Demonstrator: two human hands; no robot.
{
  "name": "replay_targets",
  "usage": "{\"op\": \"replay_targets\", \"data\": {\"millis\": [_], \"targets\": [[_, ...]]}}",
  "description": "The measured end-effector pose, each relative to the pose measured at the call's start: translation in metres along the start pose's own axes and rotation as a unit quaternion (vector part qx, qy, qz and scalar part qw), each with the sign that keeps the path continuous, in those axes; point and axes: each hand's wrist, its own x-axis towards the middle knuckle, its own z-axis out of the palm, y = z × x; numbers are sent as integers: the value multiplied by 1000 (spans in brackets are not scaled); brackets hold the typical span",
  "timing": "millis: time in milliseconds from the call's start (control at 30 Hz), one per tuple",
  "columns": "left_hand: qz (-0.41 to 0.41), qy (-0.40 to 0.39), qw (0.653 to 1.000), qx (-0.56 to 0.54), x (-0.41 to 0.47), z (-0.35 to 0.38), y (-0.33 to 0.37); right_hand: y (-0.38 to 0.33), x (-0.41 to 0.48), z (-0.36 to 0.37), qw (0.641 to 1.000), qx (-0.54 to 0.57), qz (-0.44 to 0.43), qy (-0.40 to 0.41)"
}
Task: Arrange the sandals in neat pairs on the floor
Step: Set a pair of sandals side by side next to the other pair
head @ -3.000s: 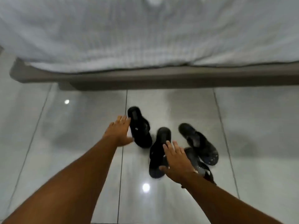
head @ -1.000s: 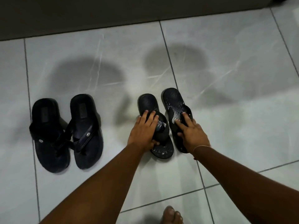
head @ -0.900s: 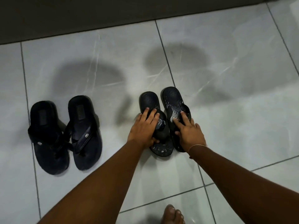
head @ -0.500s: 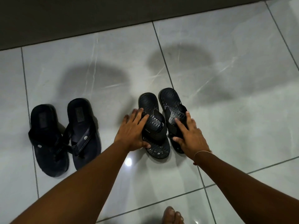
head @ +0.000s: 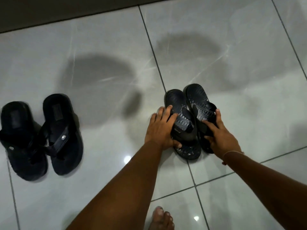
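Note:
Two pairs of black sandals lie on the glossy grey tiled floor [head: 103,47]. The plain thong pair is at the left: one sandal [head: 21,140] beside the other [head: 63,133], their straps touching. The wavy-soled pair is at centre right. My left hand [head: 160,128] grips the left side of the left textured sandal [head: 182,123]. My right hand [head: 219,135] presses on the strap and right side of the right textured sandal [head: 197,100]. These two sandals lie side by side, touching, heels pointing away from me.
A dark bed base [head: 66,7] runs along the top edge. My bare foot [head: 162,219] stands on the tile at the bottom. Bare floor lies between the two pairs and to the right of the textured pair.
Both hands have shifted from resting on top of the textured sandals to their outer sides, squeezing the pair together. The thong pair at the left has not moved.

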Motion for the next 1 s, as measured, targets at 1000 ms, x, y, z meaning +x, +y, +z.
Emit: {"op": "replay_targets", "data": {"millis": [1000], "targets": [[-25, 22, 998, -44, 25, 0, 14, 4, 42, -31, 998, -67, -3, -21]]}}
